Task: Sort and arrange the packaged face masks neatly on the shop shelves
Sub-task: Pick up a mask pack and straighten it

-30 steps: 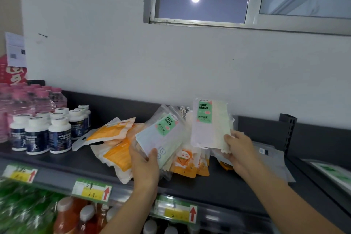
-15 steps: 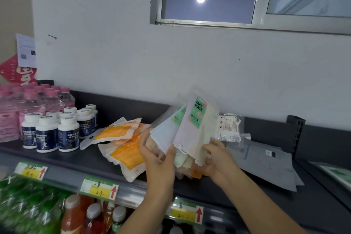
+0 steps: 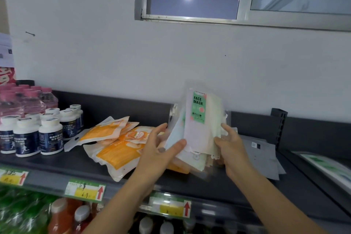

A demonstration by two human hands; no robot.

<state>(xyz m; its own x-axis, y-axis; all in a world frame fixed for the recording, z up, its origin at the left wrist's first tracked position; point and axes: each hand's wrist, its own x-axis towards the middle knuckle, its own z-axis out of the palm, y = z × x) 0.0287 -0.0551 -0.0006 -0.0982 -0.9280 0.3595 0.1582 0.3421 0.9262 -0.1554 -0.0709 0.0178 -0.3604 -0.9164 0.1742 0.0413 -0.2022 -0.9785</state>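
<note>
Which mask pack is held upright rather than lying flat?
The green-labelled FACE MASK pack, upright between left hand and right hand; the orange packs lie flat on the shelf.

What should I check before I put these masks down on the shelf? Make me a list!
1. Left hand grips the mask bundle: ok, thumb lies across the front.
2. Right hand holds the other edge: ok.
3. Green label faces out and upright: ok.
4. Bundle edges lined up: not ok, the lower corners fan out.
5. Orange packs tidy: not ok, they overlap in a loose heap.
6. Room on the shelf for the bundle: cannot tell, the spot behind the hands is hidden.
</note>
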